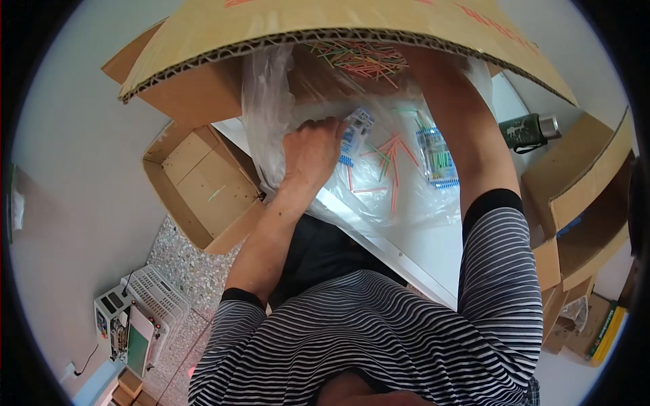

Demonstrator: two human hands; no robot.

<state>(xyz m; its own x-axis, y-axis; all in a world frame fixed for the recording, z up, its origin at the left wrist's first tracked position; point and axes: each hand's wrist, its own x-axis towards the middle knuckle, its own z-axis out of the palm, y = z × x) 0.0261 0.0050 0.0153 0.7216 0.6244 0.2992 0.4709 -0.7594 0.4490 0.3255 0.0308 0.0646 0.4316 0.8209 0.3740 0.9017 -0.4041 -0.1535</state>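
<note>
I'm watching the left hand [313,149] pinching a blue-and-white packet [357,135], fingers curled; pink and green sticks [391,146] are lying on clear plastic [267,101] beside another packet [438,160]; the right forearm [468,128] is reaching behind the cardboard flap [352,20] (its fingers are hidden, so I cannot tell).

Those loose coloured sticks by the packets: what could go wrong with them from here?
The loose sticks lie on clear plastic, so a tug on it could scatter them. The right forearm passes close to the stick-filled packet and might knock it. The left hand could crumple the blue-patterned packet at its fingers.
</note>
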